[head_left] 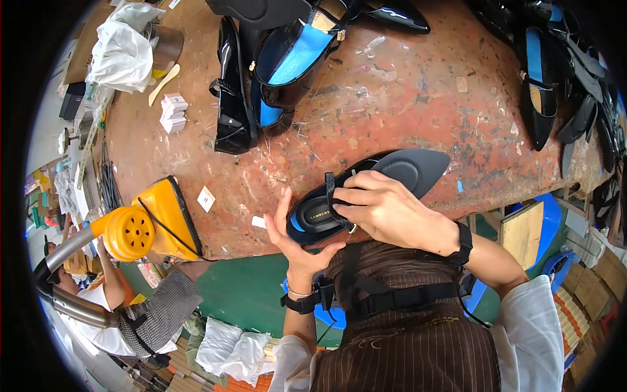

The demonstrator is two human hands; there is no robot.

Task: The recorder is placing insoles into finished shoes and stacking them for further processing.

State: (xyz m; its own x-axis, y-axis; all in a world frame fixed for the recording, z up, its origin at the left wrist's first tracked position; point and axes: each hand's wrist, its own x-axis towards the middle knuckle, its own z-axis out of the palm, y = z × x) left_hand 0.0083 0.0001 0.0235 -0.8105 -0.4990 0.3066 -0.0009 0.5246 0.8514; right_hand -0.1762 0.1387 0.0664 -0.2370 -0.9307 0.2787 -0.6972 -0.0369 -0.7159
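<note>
Black pointed flat shoe [392,171] is lying at the near edge of the worn red workbench [405,98], heel end overhanging toward the person. Left hand [295,235] is cupping the heel from below, fingers partly hidden under it; right hand [385,210] is gripping the strap [330,189] on top, covering the shoe's middle. More black shoes [274,59] are sitting farther back, cut off at the rim.

White sleeves, brown striped apron, black wrist straps
</note>
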